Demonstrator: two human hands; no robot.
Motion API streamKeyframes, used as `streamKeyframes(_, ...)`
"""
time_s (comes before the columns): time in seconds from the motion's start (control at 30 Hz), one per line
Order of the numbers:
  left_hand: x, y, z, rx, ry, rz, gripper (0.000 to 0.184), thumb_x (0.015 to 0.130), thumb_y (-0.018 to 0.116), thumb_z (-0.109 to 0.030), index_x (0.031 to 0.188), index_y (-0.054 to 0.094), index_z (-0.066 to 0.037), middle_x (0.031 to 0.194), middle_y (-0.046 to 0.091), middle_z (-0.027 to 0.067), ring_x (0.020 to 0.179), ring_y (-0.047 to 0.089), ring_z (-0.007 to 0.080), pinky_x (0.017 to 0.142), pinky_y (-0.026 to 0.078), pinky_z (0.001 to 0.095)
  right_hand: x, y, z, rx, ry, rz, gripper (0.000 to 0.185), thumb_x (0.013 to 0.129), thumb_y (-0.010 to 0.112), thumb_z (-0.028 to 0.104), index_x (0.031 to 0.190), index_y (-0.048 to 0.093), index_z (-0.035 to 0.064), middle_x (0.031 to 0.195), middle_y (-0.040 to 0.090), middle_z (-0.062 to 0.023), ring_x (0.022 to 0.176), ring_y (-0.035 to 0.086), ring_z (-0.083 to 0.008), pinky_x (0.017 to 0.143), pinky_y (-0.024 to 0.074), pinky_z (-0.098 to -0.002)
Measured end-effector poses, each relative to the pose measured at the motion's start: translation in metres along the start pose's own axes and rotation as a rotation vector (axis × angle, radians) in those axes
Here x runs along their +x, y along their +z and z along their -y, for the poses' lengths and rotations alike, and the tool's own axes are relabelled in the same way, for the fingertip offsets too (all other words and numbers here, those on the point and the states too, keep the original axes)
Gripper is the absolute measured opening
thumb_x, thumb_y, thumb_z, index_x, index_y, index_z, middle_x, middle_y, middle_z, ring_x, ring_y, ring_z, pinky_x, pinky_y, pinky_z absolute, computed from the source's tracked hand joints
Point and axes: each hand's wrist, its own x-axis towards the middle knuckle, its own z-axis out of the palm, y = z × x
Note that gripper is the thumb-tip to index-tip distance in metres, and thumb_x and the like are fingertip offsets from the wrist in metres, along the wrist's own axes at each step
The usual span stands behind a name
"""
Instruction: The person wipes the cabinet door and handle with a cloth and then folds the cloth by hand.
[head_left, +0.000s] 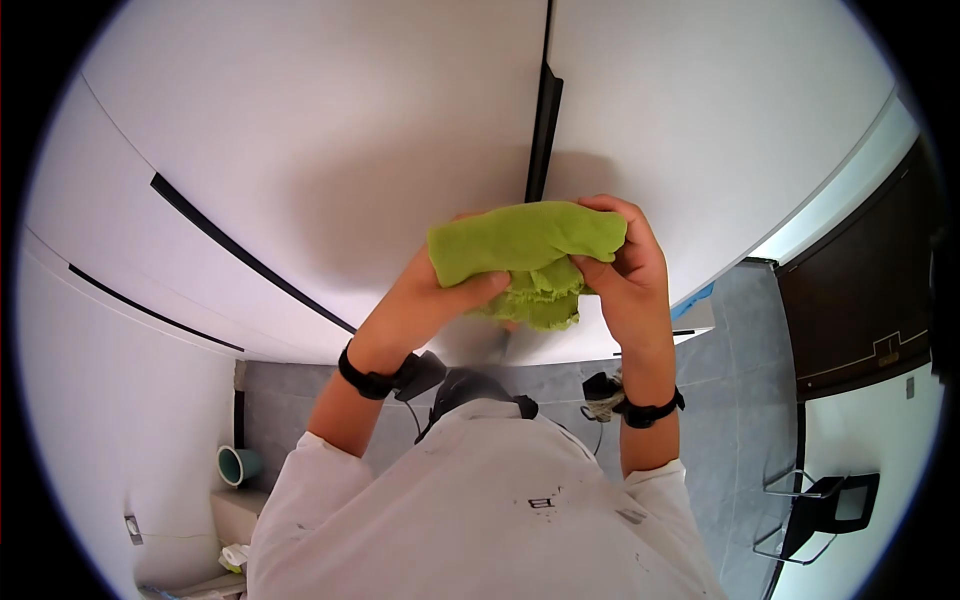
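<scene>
A green cloth (pixel 520 240), folded over with a frayed lower edge, is held up between both hands in front of a white cabinet. My left hand (pixel 445 285) grips its left end, the thumb lying across the front and most fingers hidden behind the fabric. At the right end, my right hand (pixel 625 265) pinches the cloth between thumb and fingers. Each wrist wears a black strap with a small device. Just behind the cloth, the cabinet door's long black handle (pixel 545 130) runs upward.
White cabinet doors (pixel 400 80) fill the view ahead, with another black handle (pixel 250 255) to the left. Grey tiled floor (pixel 735 400) lies below. A black chair (pixel 825 510) stands at lower right, near a dark door (pixel 860 290). A green pot (pixel 238 465) sits at lower left.
</scene>
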Motion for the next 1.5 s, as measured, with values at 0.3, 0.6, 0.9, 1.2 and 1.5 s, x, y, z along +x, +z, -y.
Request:
streamKeyframes(0.3,-0.006,0.008,-0.002,0.174,0.084,-0.055,0.041,0.093,0.053,-0.004,0.133,0.043,-0.002,0.111,0.058,0.008,0.09,0.063,0.0181,0.064,0.056,0.0301,0.005,-0.008,-0.008,0.188,0.274,0.24,0.072,0.076,0.075,0.025,0.135,0.043,0.0014,0.122,0.056,-0.0084,0.113,0.053,-0.0193,0.096,0.0422,-0.036)
streamKeyframes(0.6,0.004,0.008,-0.003,-0.008,0.001,0.073,0.046,0.094,0.049,-0.004,0.138,0.038,-0.002,0.108,0.06,0.0094,0.068,0.064,0.0177,0.059,0.054,0.0291,0.004,-0.002,-0.002,0.375,0.227,0.196,0.049,0.084,0.067,0.009,0.129,0.048,0.0025,0.119,0.056,-0.0073,0.113,0.053,-0.0193,0.091,0.0452,-0.0333)
streamKeyframes(0.9,0.014,-0.015,0.0,-0.002,0.235,0.335,0.056,0.087,0.058,-0.008,0.139,0.038,-0.003,0.128,0.053,0.0121,0.103,0.058,0.0206,0.066,0.053,0.0352,0.012,-0.016,-0.01,0.376,0.051,0.454,0.039,0.086,0.057,-0.005,0.123,0.051,0.0038,0.134,0.048,-0.0202,0.113,0.055,-0.0251,0.079,0.0515,-0.0329)
streamKeyframes(1.2,0.029,-0.029,0.033,-0.697,0.203,0.686,0.038,0.087,0.055,-0.008,0.122,0.04,-0.005,0.127,0.043,0.0158,0.102,0.055,0.0344,0.071,0.055,0.0451,0.028,-0.03,-0.02,0.743,-0.039,0.587,0.018,0.088,0.055,0.003,0.106,0.054,0.0082,0.141,0.033,-0.0304,0.117,0.052,-0.0377,0.085,0.05,-0.0386)
streamKeyframes(1.5,0.025,-0.044,-0.025,0.269,0.182,0.391,0.039,0.087,0.063,-0.007,0.122,0.046,-0.004,0.106,0.058,0.0108,0.092,0.062,0.0215,0.08,0.049,0.0336,0.06,-0.05,0.012,-0.147,-0.37,0.718,0.027,0.082,0.066,0.008,0.107,0.057,0.0047,0.139,0.039,-0.0225,0.119,0.05,-0.0289,0.097,0.041,-0.0376)
